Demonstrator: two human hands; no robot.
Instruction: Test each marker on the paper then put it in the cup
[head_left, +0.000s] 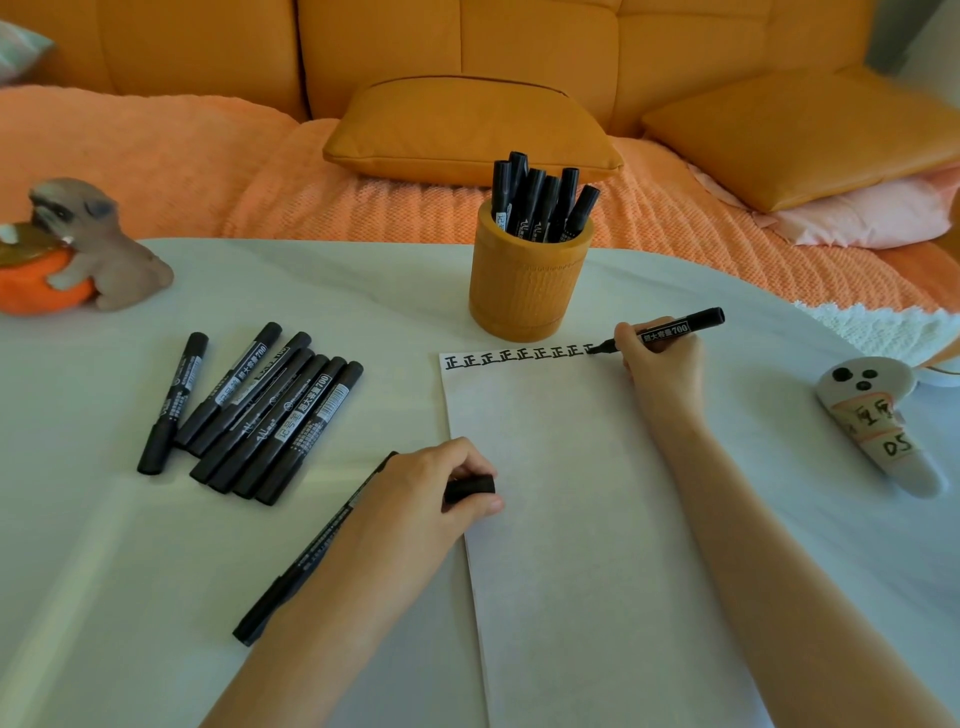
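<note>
A: Hands first. What was the right hand (657, 364) doing?

B: It gripped an uncapped marker (670, 328), fingers curled round the barrel. The tip touched the paper (561, 519) at its top edge, at the right end of a row of black characters (519, 357).

A: And the left hand (436, 493)?

B: Lower centre of the frame, resting on the paper's left edge, fingers curled round a black cap (470, 488). A second marker (311, 545) ran diagonally from under that hand toward the lower left. Couldn't tell whether the hand held it too.

A: Paper?

B: White sheet, flat on the table (311, 291), centre right, running down to the bottom edge. Blank below the character row.

A: Cup?

B: Orange cup (527, 288), upright, just above the paper's top edge, upper centre. Capped black markers (540, 202) stood in it, six by a quick count.

A: Others?

B: A loose bunch of capped black markers (260, 415) lay on the table at centre left, mostly side by side and touching, well apart from the cup.

A: Rest of the scene?

B: Dog figurine (98, 244) hugging an orange pot (36, 291) at the table's left edge. A white controller-like object (878, 431) with a handwritten label at the right edge. Behind the table, an orange sofa (467, 47) with a cushion (467, 130) and a knit orange blanket (208, 171).
</note>
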